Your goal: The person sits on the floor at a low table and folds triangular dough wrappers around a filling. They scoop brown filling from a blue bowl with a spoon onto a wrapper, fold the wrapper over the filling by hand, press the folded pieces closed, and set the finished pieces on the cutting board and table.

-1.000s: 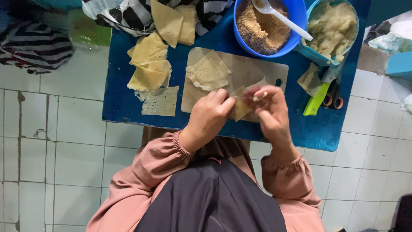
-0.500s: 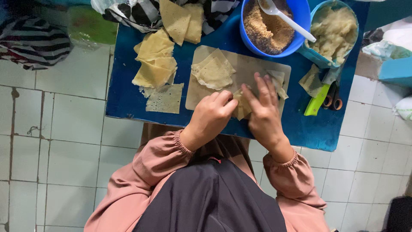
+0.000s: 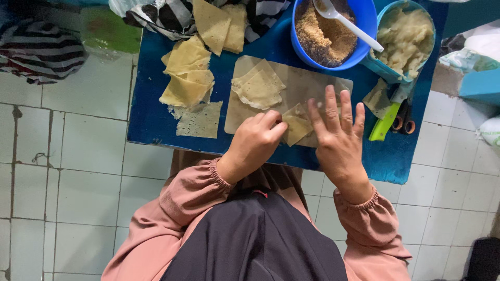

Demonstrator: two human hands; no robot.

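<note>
We are curling the fingers of our left hand (image 3: 259,143) into a loose fist, their tips pinching the near edge of a folded wrapper (image 3: 295,126). Our right hand (image 3: 336,136) is lying flat and spread, fingers (image 3: 330,105) stretched out and gripping nothing, pressing on the wrapper's right side. The wrapper is sitting between the two hands, on the board (image 3: 302,83), and partly under our right fingers, so we cannot make out its full shape or any filling inside.

Just beyond our left fingertips a second wrapper (image 3: 258,87) is lying loose on the board. Farther left of them, a stack of wrappers (image 3: 186,78) is resting on the blue table (image 3: 151,119), with one lacy sheet (image 3: 200,119) nearest us; we cannot count the stack. Two more wrappers (image 3: 219,23) are lying beyond, cut off by the top edge.

Beyond our right fingers, two bowls are standing: a blue bowl (image 3: 359,36) of brown crumbs with one white spoon (image 3: 346,23), and a teal bowl (image 3: 406,36) of pale mash. Right of our fingers a green-handled knife (image 3: 384,122) is lying beside scissors (image 3: 403,122), mostly hidden.
</note>
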